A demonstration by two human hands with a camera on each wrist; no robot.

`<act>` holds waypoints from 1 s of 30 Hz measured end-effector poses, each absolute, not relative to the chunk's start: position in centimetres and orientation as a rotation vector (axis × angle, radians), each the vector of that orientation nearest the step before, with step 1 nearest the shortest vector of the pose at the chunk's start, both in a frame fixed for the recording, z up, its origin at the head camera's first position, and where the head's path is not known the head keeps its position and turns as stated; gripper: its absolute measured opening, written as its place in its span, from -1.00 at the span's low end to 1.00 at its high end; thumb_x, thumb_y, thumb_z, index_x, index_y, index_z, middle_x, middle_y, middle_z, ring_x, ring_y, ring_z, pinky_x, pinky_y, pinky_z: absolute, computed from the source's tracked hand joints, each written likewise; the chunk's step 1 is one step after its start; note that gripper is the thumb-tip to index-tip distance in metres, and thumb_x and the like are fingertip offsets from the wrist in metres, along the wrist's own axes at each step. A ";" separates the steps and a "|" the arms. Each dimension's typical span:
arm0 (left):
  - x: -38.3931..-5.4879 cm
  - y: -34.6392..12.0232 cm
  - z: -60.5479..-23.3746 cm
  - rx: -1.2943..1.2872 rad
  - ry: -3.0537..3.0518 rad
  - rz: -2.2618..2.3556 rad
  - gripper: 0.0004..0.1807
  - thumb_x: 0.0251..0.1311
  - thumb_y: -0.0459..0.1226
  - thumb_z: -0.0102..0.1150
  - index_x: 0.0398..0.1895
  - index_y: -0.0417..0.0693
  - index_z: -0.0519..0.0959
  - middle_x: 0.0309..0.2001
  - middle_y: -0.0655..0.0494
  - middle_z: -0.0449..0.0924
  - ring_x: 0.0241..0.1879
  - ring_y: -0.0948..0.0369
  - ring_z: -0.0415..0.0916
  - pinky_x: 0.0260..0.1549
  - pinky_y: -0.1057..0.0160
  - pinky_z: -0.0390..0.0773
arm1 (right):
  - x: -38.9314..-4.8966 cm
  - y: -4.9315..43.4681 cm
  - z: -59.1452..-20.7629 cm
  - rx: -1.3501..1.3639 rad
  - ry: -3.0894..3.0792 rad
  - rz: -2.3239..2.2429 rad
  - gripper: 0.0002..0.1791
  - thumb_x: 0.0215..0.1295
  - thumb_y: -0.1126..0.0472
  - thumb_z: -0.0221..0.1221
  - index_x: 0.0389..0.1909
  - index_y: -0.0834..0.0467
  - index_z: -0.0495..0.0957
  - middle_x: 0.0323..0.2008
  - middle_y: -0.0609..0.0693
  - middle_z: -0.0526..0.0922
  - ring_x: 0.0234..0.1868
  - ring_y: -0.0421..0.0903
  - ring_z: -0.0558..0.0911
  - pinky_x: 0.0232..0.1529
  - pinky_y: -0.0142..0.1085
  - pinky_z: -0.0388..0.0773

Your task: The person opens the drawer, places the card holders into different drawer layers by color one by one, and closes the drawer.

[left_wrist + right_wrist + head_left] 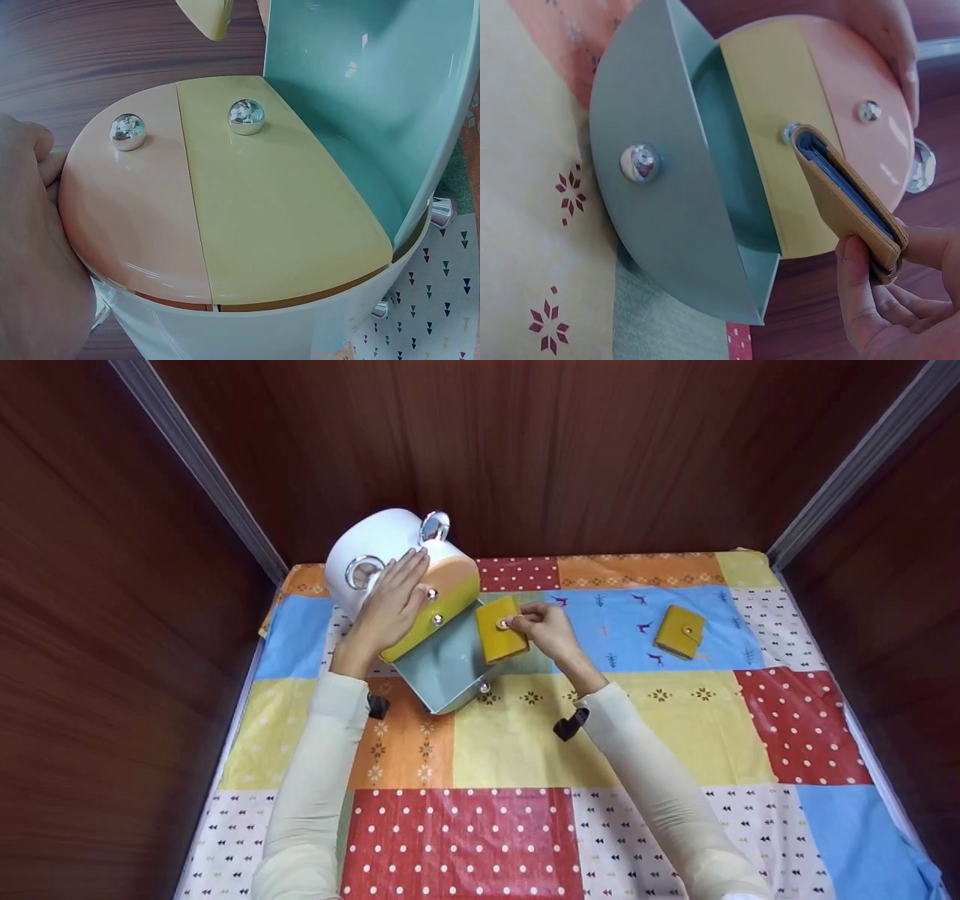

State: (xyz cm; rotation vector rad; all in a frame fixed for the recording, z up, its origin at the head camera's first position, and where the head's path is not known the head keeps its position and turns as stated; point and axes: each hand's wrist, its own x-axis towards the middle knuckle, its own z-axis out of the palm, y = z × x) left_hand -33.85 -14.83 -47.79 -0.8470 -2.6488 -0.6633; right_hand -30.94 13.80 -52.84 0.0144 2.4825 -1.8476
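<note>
A yellow snap-closure card wallet [496, 634] is pinched between the thumb and fingers of my right hand [553, 631]. It hangs over the pulled-out blue-green bottom drawer [442, 667] of a rounded white cabinet [390, 529]. In the right wrist view the wallet [847, 202] shows its edge, with dark blue sleeves inside. Flat on the cabinet's top lies my left hand [390, 604], fingers straight. The pink-orange drawer [135, 217] and yellow drawer [270, 202] are closed, each with a round silver knob.
A second yellow card wallet [679, 631] lies on the patchwork tablecloth [600, 727] to the right. Two shiny round pieces, one of them a silver ring [364, 572], stick up from the cabinet. Brown wood-grain panels [525, 457] enclose the table at the back and sides.
</note>
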 end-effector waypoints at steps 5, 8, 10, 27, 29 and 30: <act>-34.0 -14.8 -47.8 -0.858 -2.641 -0.660 -0.47 0.41 -0.13 -0.34 0.40 -0.02 0.04 0.41 0.17 -0.04 0.39 0.22 -0.22 0.34 0.21 -0.28 | -31.0 13.2 -53.0 0.010 2.469 -1.852 -0.56 0.11 0.07 0.27 -0.05 0.26 0.52 -0.29 0.08 0.66 -0.31 -0.08 0.63 -0.32 -0.31 0.57; -34.0 -14.9 -47.8 -0.854 -2.642 -0.659 -0.47 0.41 -0.12 -0.36 0.40 -0.02 0.04 0.41 0.17 -0.05 0.39 0.22 -0.22 0.34 0.21 -0.27 | -31.0 12.8 -53.2 -0.001 2.463 -1.853 -0.57 0.10 0.08 0.28 -0.07 0.26 0.52 -0.30 0.08 0.66 -0.31 -0.09 0.63 -0.34 -0.33 0.57; -34.0 -14.8 -47.8 -0.852 -2.642 -0.659 -0.47 0.41 -0.13 -0.36 0.40 -0.03 0.04 0.41 0.17 -0.04 0.39 0.22 -0.22 0.34 0.20 -0.27 | -31.1 12.5 -53.3 -0.012 2.451 -1.859 -0.59 0.10 0.09 0.28 -0.09 0.26 0.53 -0.31 0.09 0.66 -0.31 -0.08 0.63 -0.36 -0.33 0.57; -33.8 -14.9 -47.8 -0.871 -2.628 -0.674 -0.48 0.41 -0.13 -0.34 0.39 -0.05 0.07 0.40 0.14 -0.01 0.39 0.19 -0.18 0.34 0.18 -0.24 | -31.3 9.9 -54.5 -0.029 2.404 -1.869 -0.63 0.12 0.18 0.26 -0.13 0.34 0.51 -0.34 0.14 0.65 -0.37 -0.08 0.64 -0.41 -0.34 0.60; -33.9 -15.0 -47.8 -0.868 -2.632 -0.679 -0.48 0.41 -0.13 -0.34 0.40 -0.04 0.07 0.40 0.15 -0.02 0.39 0.20 -0.19 0.34 0.18 -0.25 | -31.4 9.7 -54.7 -0.018 2.403 -1.869 -0.64 0.11 0.18 0.27 -0.14 0.34 0.52 -0.35 0.13 0.64 -0.38 -0.08 0.64 -0.42 -0.34 0.60; -33.9 -14.9 -47.9 -0.865 -2.635 -0.679 -0.48 0.41 -0.13 -0.34 0.40 -0.04 0.06 0.40 0.15 -0.02 0.39 0.20 -0.19 0.34 0.19 -0.25 | -31.4 9.5 -54.8 -0.017 2.398 -1.871 -0.64 0.11 0.18 0.27 -0.14 0.33 0.52 -0.35 0.13 0.64 -0.39 -0.07 0.64 -0.42 -0.33 0.60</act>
